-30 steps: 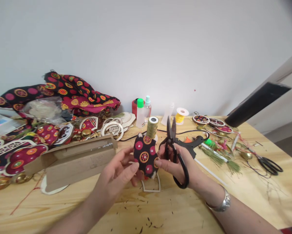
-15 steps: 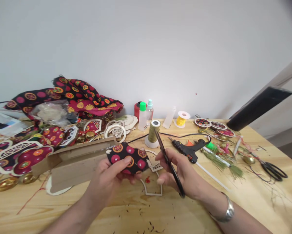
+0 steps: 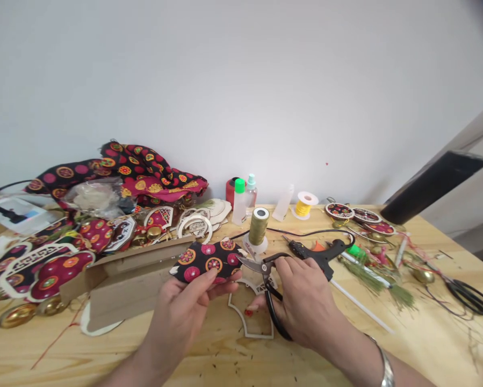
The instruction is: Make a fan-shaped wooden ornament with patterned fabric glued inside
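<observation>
My left hand (image 3: 196, 295) pinches a dark patterned fabric piece (image 3: 209, 259) with pink dots and round flower motifs, the thumb on top and the fingers beneath. In my right hand (image 3: 305, 295) is a pair of black-handled scissors (image 3: 274, 309), gripped by the handles. Their blades are parted and point left, at the fabric's right edge; whether they touch it I cannot tell. Below, a pale fan-shaped frame (image 3: 258, 336) lies on the table, partly hidden by my right hand. A small red bit (image 3: 248, 312) lies inside its outline.
Behind the hands stands an olive thread spool (image 3: 258, 228). A black glue gun (image 3: 319, 255) lies to the right, its cable running behind the spool. Left is an open cardboard box (image 3: 120, 293), with patterned cloth (image 3: 144, 164) heaped behind. Another pair of scissors (image 3: 470, 295) lies far right.
My right hand has turned over and now grips the scissors by the handles, blades swung from upright to pointing left at the fabric. The fabric stays in my left hand, slightly tilted.
</observation>
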{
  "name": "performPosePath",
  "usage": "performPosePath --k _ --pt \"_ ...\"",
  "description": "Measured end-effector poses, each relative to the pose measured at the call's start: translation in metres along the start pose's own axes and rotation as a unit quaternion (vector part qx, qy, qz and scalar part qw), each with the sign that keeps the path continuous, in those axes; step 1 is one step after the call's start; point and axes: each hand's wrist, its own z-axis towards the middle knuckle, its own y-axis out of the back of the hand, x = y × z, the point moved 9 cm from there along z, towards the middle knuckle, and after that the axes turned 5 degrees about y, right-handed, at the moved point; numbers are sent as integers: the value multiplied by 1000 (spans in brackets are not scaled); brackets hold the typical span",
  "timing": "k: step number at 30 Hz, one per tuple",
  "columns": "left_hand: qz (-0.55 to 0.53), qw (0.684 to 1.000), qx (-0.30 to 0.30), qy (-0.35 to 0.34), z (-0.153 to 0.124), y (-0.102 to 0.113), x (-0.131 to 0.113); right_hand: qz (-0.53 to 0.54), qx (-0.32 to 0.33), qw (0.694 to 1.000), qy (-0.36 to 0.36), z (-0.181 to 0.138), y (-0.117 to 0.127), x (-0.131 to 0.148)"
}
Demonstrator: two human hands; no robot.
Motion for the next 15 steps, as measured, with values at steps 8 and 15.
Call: performPosePath --k 8,15 --pt "22 1000 16 -6 -3 -6 -1 -47 -37 998 29 0 7 5" --pt "24 1000 15 -8 -7 -3 1 -61 -49 997 14 -1 9 3"
